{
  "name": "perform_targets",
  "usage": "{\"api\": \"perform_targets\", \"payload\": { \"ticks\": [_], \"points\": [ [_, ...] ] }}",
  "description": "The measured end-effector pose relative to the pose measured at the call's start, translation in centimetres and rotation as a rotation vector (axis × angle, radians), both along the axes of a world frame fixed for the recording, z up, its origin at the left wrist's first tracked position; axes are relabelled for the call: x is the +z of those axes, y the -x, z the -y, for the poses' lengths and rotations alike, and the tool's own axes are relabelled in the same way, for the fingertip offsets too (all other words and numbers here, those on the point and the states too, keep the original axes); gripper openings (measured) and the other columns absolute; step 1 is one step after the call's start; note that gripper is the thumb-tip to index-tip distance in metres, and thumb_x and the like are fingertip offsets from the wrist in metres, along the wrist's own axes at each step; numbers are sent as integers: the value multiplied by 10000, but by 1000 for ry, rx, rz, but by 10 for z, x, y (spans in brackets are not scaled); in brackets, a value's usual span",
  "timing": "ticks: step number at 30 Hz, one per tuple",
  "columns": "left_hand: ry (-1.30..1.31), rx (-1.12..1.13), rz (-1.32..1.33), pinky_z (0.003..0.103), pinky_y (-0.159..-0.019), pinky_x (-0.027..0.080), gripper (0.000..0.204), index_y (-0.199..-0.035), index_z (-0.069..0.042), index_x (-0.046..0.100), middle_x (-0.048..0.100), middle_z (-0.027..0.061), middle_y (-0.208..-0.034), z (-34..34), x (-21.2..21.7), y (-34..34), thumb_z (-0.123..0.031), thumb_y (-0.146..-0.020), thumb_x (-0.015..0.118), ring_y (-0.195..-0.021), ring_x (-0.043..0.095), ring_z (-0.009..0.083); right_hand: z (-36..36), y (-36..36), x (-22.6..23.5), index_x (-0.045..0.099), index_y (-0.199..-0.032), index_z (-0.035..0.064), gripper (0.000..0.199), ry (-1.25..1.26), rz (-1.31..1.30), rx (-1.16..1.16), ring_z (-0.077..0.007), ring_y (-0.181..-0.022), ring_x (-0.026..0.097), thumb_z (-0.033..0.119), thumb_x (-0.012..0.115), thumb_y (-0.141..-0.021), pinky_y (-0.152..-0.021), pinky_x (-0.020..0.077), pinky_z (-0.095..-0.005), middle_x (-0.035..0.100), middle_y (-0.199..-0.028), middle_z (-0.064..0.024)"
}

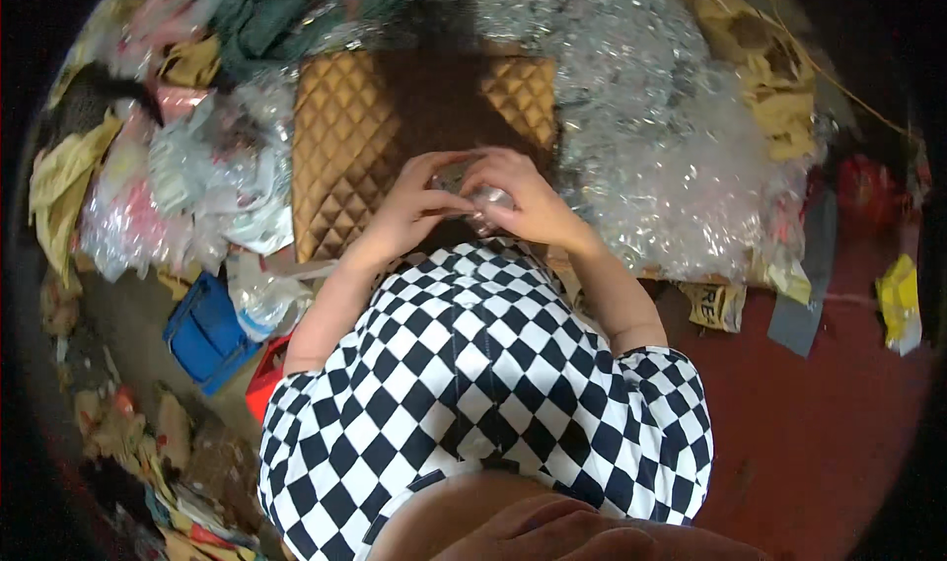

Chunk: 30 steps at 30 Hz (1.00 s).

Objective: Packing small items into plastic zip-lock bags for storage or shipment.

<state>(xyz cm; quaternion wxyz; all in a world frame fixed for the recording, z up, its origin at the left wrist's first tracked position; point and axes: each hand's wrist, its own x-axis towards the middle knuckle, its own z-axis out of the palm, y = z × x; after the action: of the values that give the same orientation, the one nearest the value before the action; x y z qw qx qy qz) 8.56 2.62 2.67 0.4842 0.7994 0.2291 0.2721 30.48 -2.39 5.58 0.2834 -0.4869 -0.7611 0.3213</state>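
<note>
My left hand (419, 206) and my right hand (528, 201) meet in front of my body, over the near edge of a brown quilted mat (340, 157). Between them is a small, shiny, see-through plastic piece (491, 198); its exact kind cannot be made out. The right fingers curl round it from above and the side. On the other side, the left fingers and thumb bend in toward it, their tips close to the right hand's. Part of the piece is hidden by the fingers, and the hands are slightly blurred.
Clear crinkled plastic (661, 147) is heaped right of the mat and along its far side. More plastic wrapping (148, 196) lies left, with dark green cloth (286, 14) behind. A blue plastic object (205, 334) stands at lower left; red floor (789, 433) shows at right.
</note>
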Motion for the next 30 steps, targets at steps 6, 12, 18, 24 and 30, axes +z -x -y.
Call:
{"api": "perform_targets", "payload": {
  "ticks": [6,12,18,24,30],
  "points": [
    [-42,-152,-26,415,-1023,392,255,-978,-111,723,586,99,-1250,-31,-6,-37,14,-767,657,-1213,490,310,7,-41,5,694,-939,128,190,-117,299,-64,-277,-1121,553,261,677,-805,-974,362,-444,672,-1036,-58],
    [-243,200,-231,418,-1044,398,450,-1250,-124,593,499,180,-1330,-39,-45,-64,-88,-807,665,-1227,482,356,18,-144,37,731,-893,63,146,-139,157,-599,-231,-952,594,196,687,-854,-916,411,-366,693,-929,-80],
    [-541,-222,-437,424,-944,458,516,-1302,-104,526,544,158,-1220,10,-169,-31,-90,-789,576,-1124,531,345,108,-303,-40,707,-960,22,163,-80,83,-1196,-239,-1002,598,121,690,-830,-893,443,-333,678,-999,-130],
    [-451,-218,-501,410,-790,508,214,-982,-66,636,614,131,-1015,7,-163,-25,-156,-797,575,-946,609,321,26,-295,-40,556,-1182,54,382,-541,726,-1164,-341,-1120,517,90,642,-811,-941,414,-440,567,-1210,-115],
    [-223,-350,-679,427,-724,513,145,-899,-68,641,620,128,-875,-8,-116,-53,-174,-827,571,-862,629,333,-70,-367,-108,614,-1093,68,330,-166,1106,-661,-355,-1096,532,85,623,-764,-932,434,-472,578,-1204,-105]
  ]
}}
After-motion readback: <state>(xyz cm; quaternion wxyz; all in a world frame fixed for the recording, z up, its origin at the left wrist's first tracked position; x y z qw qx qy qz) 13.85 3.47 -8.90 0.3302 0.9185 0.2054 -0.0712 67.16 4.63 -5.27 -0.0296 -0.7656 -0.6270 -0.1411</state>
